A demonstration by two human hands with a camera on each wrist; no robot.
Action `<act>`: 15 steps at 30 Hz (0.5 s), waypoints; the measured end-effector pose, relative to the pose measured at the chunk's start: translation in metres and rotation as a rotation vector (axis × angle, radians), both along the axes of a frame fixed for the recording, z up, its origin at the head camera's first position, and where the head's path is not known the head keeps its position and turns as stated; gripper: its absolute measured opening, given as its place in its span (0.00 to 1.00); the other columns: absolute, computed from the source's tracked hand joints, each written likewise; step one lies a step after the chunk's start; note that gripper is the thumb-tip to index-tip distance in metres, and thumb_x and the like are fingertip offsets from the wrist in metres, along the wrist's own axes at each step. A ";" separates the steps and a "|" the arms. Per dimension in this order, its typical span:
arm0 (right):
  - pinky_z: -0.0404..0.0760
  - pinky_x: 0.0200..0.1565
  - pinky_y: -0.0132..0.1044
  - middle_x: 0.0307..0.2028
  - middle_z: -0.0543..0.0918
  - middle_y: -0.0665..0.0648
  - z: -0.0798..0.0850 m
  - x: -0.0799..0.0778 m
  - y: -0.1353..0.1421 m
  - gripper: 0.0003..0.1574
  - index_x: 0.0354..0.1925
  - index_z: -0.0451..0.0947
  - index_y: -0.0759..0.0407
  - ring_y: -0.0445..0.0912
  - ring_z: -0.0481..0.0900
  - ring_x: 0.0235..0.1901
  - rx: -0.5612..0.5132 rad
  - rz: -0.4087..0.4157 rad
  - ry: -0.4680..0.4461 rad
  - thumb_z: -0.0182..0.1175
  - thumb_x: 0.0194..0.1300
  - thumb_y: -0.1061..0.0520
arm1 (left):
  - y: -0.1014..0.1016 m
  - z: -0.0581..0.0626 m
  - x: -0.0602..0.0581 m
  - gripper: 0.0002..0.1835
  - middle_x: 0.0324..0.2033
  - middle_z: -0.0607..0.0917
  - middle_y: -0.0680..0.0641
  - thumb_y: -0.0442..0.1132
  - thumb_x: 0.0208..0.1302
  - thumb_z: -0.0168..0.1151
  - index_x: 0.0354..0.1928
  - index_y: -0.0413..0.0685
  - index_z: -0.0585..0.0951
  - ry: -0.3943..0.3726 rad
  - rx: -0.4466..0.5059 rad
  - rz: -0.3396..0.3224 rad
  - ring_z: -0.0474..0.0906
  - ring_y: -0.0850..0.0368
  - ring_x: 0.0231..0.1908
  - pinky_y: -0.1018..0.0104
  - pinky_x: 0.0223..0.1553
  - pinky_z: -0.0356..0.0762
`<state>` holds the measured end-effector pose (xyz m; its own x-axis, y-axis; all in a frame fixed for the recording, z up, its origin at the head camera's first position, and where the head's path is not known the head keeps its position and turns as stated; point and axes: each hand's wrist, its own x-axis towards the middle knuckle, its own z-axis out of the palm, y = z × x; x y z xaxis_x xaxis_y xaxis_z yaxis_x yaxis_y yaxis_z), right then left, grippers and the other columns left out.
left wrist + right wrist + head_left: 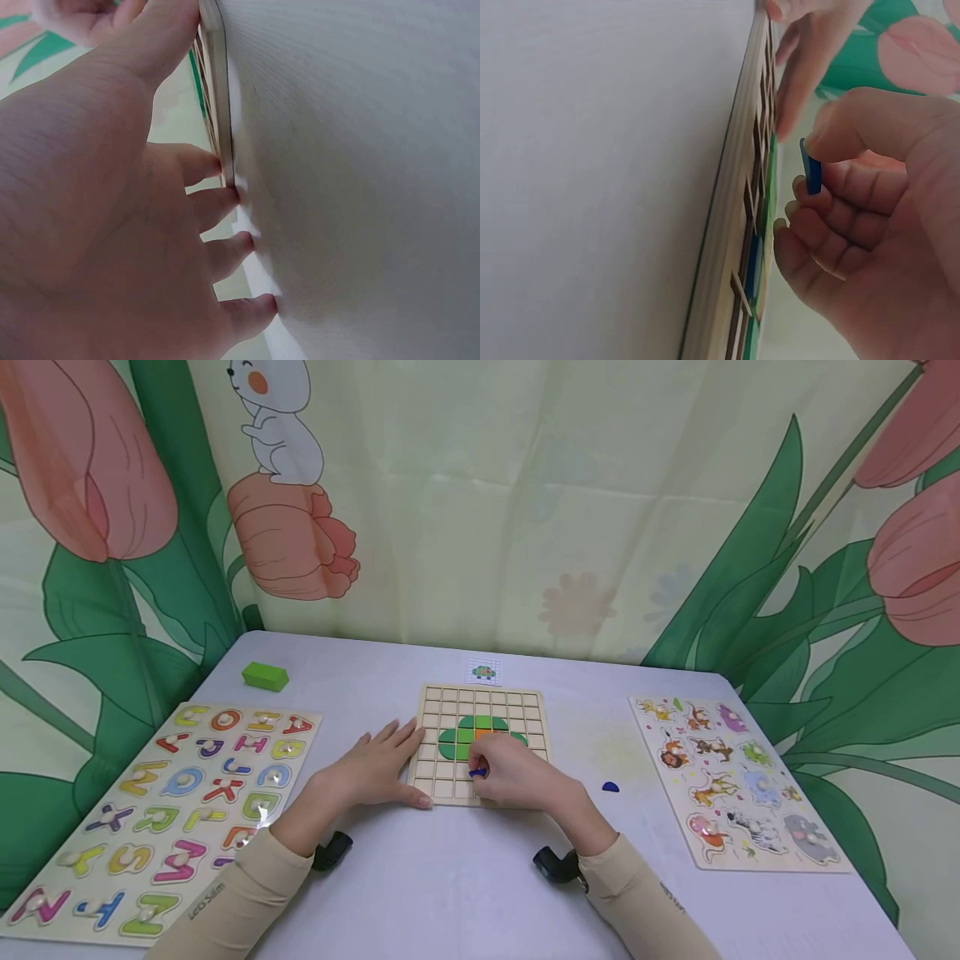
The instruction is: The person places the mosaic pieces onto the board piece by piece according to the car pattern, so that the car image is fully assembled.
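A wooden grid board (442,787) lies on the table, with several green pieces (447,744) and some orange ones set in its middle cells. My right hand (519,768) pinches a small blue piece (812,171) between thumb and index finger, just above the board's lower cells; it hides part of the pattern. Another blue piece (752,268) shows in the grid in the right wrist view. With fingers spread, my left hand (378,770) rests at the board's left edge, its thumb against the near left corner. A blue half-round piece (611,787) lies right of the board.
A small printed pattern card (483,672) lies beyond the board. On the left are a letter puzzle board (247,752) and a green block (266,677). An animal puzzle board (690,818) lies on the right. A printed curtain (465,527) hangs behind the table.
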<state>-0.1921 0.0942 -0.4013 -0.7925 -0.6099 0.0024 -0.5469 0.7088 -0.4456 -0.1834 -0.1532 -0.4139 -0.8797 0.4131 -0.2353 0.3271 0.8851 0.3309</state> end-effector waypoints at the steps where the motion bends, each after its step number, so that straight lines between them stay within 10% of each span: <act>1: 0.73 0.33 0.31 0.25 0.78 0.44 -0.001 -0.001 -0.002 0.07 0.27 0.77 0.46 0.40 0.73 0.30 -0.003 0.002 -0.008 0.60 0.54 0.61 | 0.000 0.000 0.000 0.65 0.80 0.49 0.45 0.76 0.46 0.66 0.79 0.48 0.51 0.001 0.001 -0.001 0.42 0.38 0.79 0.30 0.72 0.47; 15: 0.74 0.33 0.29 0.28 0.79 0.45 -0.008 -0.011 -0.019 0.06 0.31 0.81 0.50 0.39 0.74 0.31 0.028 0.010 -0.005 0.63 0.57 0.62 | -0.001 -0.003 -0.001 0.66 0.80 0.49 0.46 0.77 0.46 0.64 0.79 0.49 0.51 0.015 0.000 -0.007 0.42 0.39 0.79 0.31 0.73 0.47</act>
